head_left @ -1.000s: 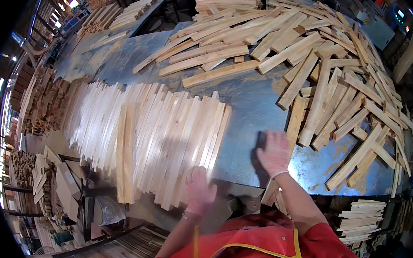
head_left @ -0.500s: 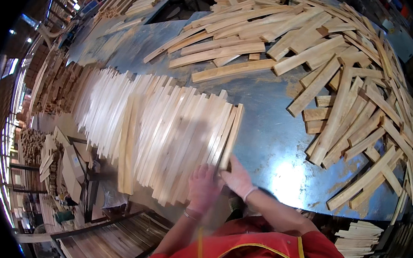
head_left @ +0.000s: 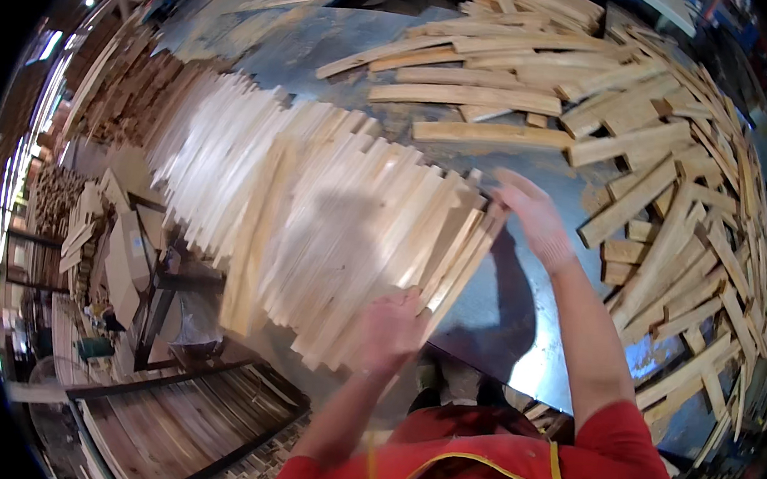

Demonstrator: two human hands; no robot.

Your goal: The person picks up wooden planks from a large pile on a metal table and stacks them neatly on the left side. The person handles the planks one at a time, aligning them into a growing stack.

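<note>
A long row of pale wooden strips lies side by side on the metal-topped table. My left hand, in a pale glove, is closed at the near end of the rightmost strips. At the far end of the outermost wooden strip, my gloved right hand reaches over with its fingers bent round the end. That hand is slightly blurred. The outer strips sit a little askew against the row. One yellower strip lies on top, across the row's middle.
Loose wooden boards are heaped along the far and right side of the blue-grey table. Stacked darker wood stands at the left end. Below left is a dark-framed rack with boards, beside tilted cardboard-like panels.
My right hand has moved from the near end of the outer strips to their far end. My left hand stays at the near end. The view has shifted.
</note>
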